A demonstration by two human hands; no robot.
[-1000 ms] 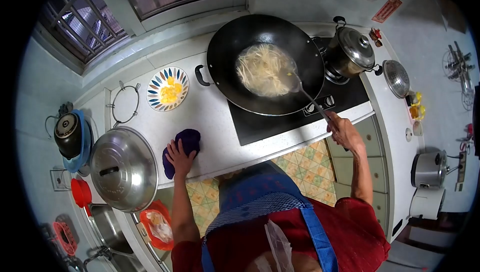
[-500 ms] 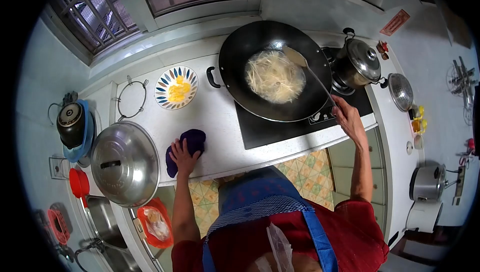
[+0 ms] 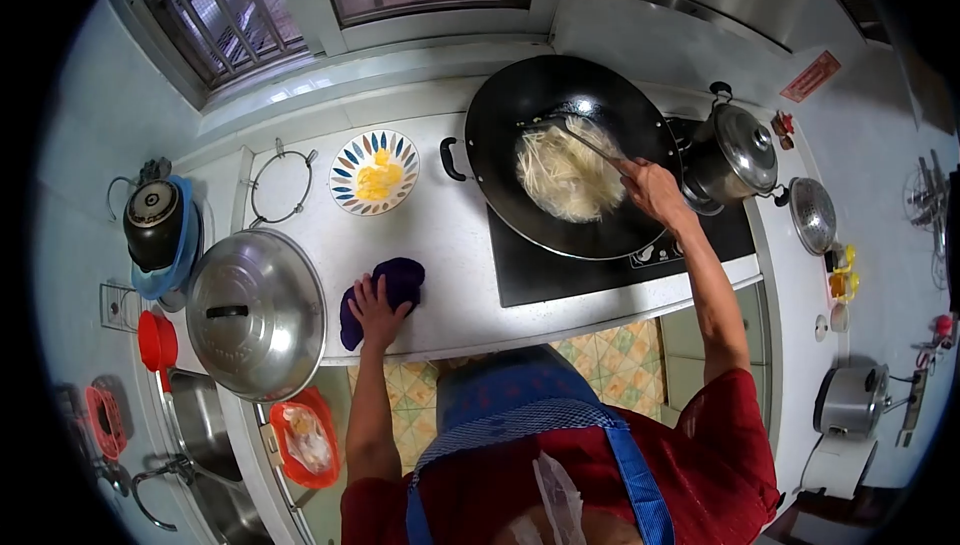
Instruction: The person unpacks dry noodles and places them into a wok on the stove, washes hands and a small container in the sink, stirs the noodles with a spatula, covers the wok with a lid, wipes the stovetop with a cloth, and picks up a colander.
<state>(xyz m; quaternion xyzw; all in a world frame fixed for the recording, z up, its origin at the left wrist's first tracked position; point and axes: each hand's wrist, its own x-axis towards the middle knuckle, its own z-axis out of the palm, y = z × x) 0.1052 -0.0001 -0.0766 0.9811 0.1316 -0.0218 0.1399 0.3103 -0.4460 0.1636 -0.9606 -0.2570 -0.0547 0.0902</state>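
My right hand (image 3: 655, 191) is closed round the handle of a metal spatula (image 3: 590, 142), over the right side of a large black wok (image 3: 590, 240). The spatula's head reaches the far left part of pale noodle-like strips (image 3: 568, 177) lying in the wok's bottom. My left hand (image 3: 378, 315) rests with fingers spread on a dark purple cloth (image 3: 402, 283) near the counter's front edge. Behind the cloth stands a patterned plate (image 3: 345, 167) with yellow pieces (image 3: 380, 178) on it.
Left of the cloth lies a big domed metal lid (image 3: 255, 335), with a wire ring (image 3: 258, 185) behind it. A lidded steel pot (image 3: 735, 150) stands right of the wok, beside a metal strainer (image 3: 812, 215). The sink (image 3: 200, 420) is at the far left.
The spatula has swept over the strips to the wok's far left part, and my right hand has moved in over the wok's right side. My left hand stays on the cloth; the view has shifted.
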